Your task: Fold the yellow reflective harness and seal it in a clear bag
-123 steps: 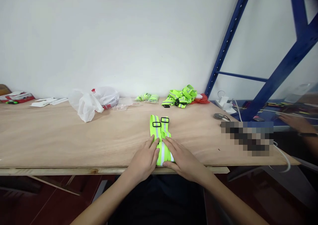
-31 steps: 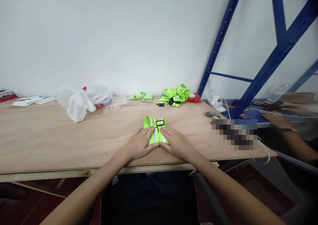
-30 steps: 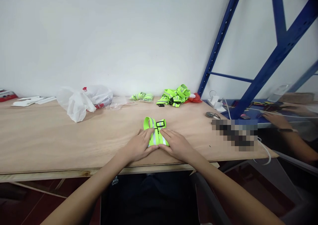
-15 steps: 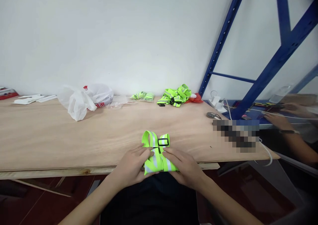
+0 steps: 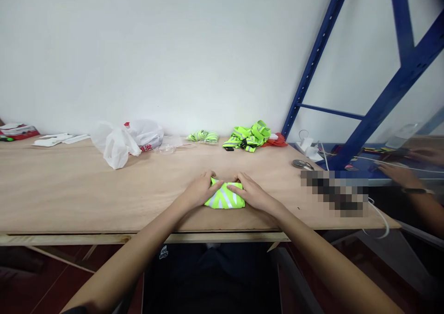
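A neon yellow-green reflective strap vest (image 5: 225,199) with silver stripes is folded into a compact bundle on the table near the front edge. My left hand (image 5: 200,191) grips its left side, thumb across the top and fingers curled round the far edge. On the right side my right hand (image 5: 254,193) holds it the same way, thumb pressing on the striped face. Its black buckle and loose strap loops are out of sight, behind or under the fold.
The wooden table (image 5: 104,203) carries white plastic bags (image 5: 116,145), small bagged green bundles (image 5: 210,137) and a loose pile of reflective straps (image 5: 249,136) along the wall. Blue shelving (image 5: 374,110) rises at right, with another person's arm (image 5: 412,184) beyond.
Both hands have moved forward onto the table with the vest. The upright strap loops and buckle have been folded out of view, leaving a shorter bundle.
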Demonstrator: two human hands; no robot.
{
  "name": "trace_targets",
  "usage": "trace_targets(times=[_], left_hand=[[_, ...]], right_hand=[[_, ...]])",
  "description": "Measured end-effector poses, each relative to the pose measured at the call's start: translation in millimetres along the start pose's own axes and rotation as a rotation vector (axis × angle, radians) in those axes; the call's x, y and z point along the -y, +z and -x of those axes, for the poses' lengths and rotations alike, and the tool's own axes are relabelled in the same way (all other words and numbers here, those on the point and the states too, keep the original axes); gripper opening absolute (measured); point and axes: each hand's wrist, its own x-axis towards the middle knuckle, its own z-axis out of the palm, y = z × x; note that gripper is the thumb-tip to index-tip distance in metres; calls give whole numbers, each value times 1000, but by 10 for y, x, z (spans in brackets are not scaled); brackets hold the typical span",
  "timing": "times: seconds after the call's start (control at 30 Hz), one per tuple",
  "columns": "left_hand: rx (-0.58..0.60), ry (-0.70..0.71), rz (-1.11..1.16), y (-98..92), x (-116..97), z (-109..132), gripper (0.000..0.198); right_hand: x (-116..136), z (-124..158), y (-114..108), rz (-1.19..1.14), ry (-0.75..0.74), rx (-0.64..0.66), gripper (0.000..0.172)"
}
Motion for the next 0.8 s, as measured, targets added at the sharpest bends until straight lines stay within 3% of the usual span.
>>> trace_targets(times=[0.2, 0.37, 0.57, 0.8], left_hand=[[32, -83, -123, 42, -9, -189, 49], [29, -120, -129, 107, -2, -241, 50], [-36, -75, -58, 136, 39, -230, 41], [-126, 5, -2, 92, 57, -261, 34]], right_hand=[[-36, -129, 41, 62, -38, 68, 35], [-53, -105, 90, 123, -33, 42, 38], [-63, -75, 174, 106, -67, -37, 29], [-67, -104, 191, 10, -33, -111, 30]])
